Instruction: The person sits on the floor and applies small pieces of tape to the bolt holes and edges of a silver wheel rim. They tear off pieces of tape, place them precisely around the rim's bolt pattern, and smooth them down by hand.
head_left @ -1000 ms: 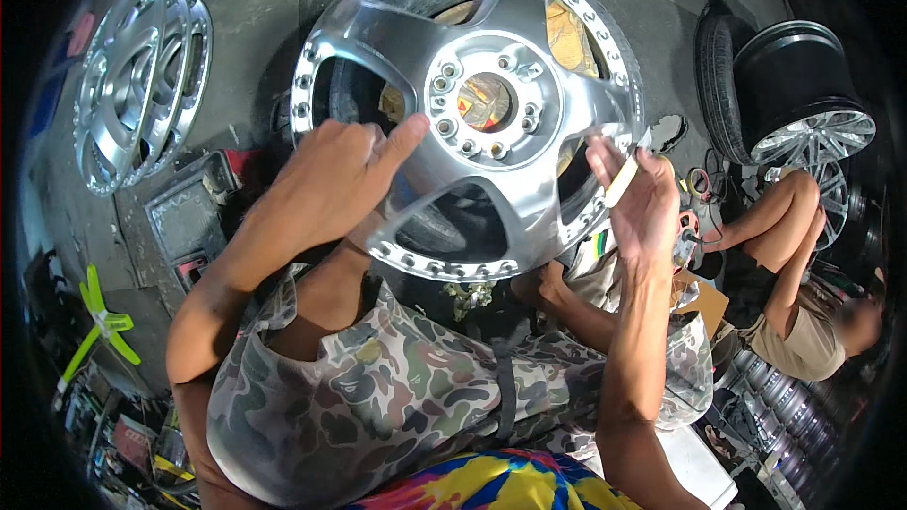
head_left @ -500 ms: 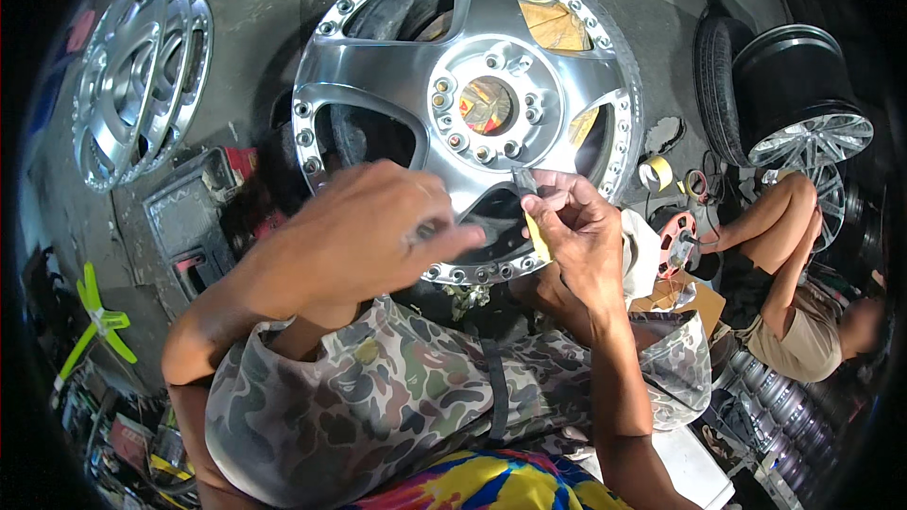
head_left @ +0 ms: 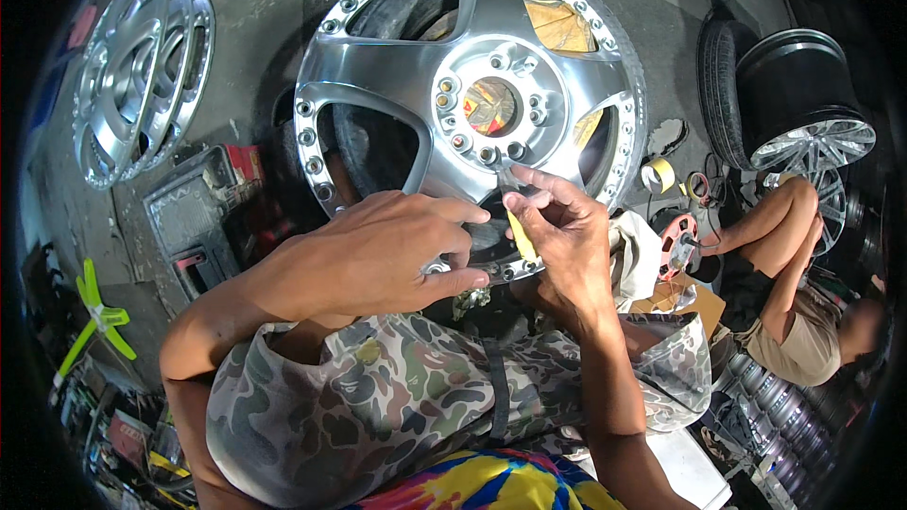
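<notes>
A silver alloy wheel face [head_left: 378,74] with broad spokes and a bolt-studded rim lies before me. My right hand [head_left: 569,238] pinches a small strip [head_left: 521,240], yellow at the lower end and grey at the tip. Its grey tip is close to the hub's lower edge, over the spoke; I cannot tell whether they touch. My left hand [head_left: 373,250] hovers over the wheel's near left part, forefinger and thumb stretched apart. Nothing shows in its grip, and a bright bit of metal appears between its fingers. Both hands hide part of the near rim.
Several silver wheel faces [head_left: 128,85] stand at the far left. An open tool case [head_left: 194,217] lies left of the wheel. At right are a tyre [head_left: 720,94], a black wheel barrel [head_left: 803,66], tape rolls [head_left: 658,175] and a seated person [head_left: 794,321].
My left hand has come down and its fingers have spread. The right hand has shifted slightly left with the strip, its tip nearer the hub.
</notes>
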Demonstrator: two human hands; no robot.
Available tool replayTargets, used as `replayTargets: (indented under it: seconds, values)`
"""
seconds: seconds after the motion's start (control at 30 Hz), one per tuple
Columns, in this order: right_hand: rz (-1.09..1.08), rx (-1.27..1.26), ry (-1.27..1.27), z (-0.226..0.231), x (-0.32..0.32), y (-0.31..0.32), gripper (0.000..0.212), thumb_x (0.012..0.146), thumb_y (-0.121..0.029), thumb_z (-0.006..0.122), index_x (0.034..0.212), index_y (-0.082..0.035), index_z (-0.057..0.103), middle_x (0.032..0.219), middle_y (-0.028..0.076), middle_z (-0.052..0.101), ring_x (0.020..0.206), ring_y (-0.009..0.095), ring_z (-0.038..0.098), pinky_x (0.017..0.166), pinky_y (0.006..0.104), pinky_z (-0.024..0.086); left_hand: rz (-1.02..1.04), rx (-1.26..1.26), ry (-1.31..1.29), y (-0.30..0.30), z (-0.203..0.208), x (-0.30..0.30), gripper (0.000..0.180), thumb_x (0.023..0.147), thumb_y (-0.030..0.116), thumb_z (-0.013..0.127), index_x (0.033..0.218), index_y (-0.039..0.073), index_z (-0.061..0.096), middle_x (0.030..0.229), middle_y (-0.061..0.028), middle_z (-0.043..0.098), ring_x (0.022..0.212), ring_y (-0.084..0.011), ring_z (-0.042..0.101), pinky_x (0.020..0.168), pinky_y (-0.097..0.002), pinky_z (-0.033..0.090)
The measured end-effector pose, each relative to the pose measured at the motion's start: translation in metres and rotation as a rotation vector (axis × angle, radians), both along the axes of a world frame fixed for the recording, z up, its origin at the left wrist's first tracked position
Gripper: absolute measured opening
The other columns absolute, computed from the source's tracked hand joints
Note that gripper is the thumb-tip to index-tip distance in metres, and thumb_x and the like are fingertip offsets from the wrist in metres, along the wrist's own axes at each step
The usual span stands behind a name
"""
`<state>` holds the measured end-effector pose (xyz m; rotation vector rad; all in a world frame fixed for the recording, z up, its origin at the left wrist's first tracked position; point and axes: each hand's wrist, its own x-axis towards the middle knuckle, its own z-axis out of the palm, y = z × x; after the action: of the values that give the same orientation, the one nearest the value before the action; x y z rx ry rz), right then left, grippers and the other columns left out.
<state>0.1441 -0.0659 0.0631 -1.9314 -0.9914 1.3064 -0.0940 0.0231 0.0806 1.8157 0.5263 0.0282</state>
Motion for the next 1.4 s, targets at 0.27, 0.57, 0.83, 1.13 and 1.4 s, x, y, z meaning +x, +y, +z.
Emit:
replayTargets:
  seconds: [0.27,0.57,0.83,1.13,1.4]
  values:
    - [-0.063,0.027,-0.014,0.000,0.004,-0.009,0.034,0.100,-0.007,0.079,0.132,0.004,0.073,0.082,0.001,0.077,0.075,0.003,0.064,0.070,0.0223,0.053,-0.035,-0.027,-0.017,-0.001,-0.004,0.001,0.044,0.105,0.043,0.069,0.088,0.003,0.075,0.157,-0.0210,0.057,0.131,-0.0393,0.064,0.114,-0.0513,0.046]
    - [-0.048,0.018,0.000,0.004,-0.021,0.000,0.033,0.101,-0.006,0.078,0.131,0.006,0.073,0.084,0.003,0.077,0.077,0.003,0.064,0.070,0.0220,0.054,-0.009,-0.007,0.004,0.001,0.002,-0.006,0.045,0.103,0.042,0.071,0.083,0.002,0.071,0.155,-0.0194,0.057,0.122,-0.0410,0.067,0.107,-0.0505,0.050]
    - [-0.137,0.093,0.063,-0.011,-0.048,0.005,0.033,0.101,-0.007,0.079,0.131,0.005,0.072,0.085,-0.001,0.074,0.076,0.003,0.065,0.069,0.0213,0.054,0.047,0.016,0.045,0.007,0.010,-0.019,0.042,0.101,0.037,0.074,0.083,-0.001,0.071,0.146,-0.0178,0.063,0.097,-0.0423,0.073,0.087,-0.0513,0.055]
    - [-0.212,0.123,0.182,-0.020,-0.073,0.020,0.033,0.101,-0.004,0.076,0.132,0.005,0.068,0.086,0.004,0.077,0.080,0.006,0.069,0.072,0.0243,0.056,0.128,0.086,0.039,0.016,0.015,-0.034,0.041,0.100,0.035,0.075,0.088,-0.004,0.073,0.140,-0.0204,0.066,0.095,-0.0437,0.072,0.085,-0.0500,0.056]
    - [-0.247,0.177,0.186,-0.009,-0.073,0.030,0.030,0.103,-0.005,0.074,0.132,0.003,0.068,0.087,0.004,0.075,0.078,0.005,0.066,0.069,0.0251,0.055,0.374,0.081,-0.055,0.022,0.002,-0.032,0.036,0.096,0.029,0.081,0.089,-0.005,0.071,0.112,-0.0171,0.074,0.078,-0.0292,0.074,0.070,-0.0395,0.056]
